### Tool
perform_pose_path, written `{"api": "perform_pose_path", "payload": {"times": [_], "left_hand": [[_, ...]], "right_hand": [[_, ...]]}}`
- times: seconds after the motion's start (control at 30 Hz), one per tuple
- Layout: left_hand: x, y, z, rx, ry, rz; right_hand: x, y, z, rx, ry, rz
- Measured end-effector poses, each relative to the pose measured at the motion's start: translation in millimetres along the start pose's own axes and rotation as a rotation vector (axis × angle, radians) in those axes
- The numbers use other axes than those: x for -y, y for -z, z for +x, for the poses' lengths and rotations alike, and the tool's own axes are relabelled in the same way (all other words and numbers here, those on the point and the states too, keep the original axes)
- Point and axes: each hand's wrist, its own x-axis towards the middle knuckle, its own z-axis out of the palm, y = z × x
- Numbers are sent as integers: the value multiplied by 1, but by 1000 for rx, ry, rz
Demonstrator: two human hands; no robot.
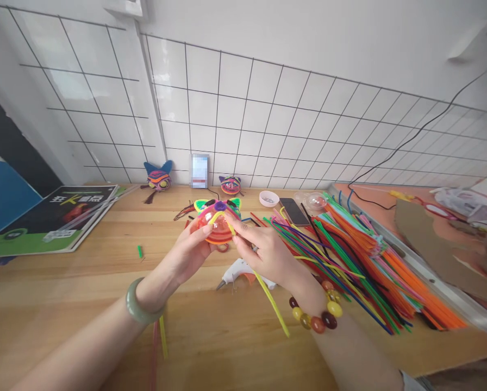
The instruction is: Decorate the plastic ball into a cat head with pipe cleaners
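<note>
Both my hands hold up a small round pipe-cleaner mask [218, 220] above the wooden table [84, 288]; it is orange and pink with green ears and a purple spot on top. My left hand [188, 250], with a green bangle at the wrist, grips the mask's left and lower edge. My right hand [263, 251], with a beaded bracelet, pinches a long yellow pipe cleaner [270, 298] against the mask's front; the loose end trails down toward me.
A white glue gun [237, 271] lies under my hands. A big heap of coloured pipe cleaners [361, 260] fills the right side. A phone [293, 210], a small white dish [268, 198], two finished masks [158, 178] by the wall and a magazine [60, 214] are about.
</note>
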Motion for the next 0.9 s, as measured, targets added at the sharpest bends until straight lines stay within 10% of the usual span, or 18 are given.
{"api": "perform_pose_path", "payload": {"times": [0.9], "left_hand": [[-1,-7,-8,-90,-292,314]], "right_hand": [[-14,1,0,-33,147,68]]}}
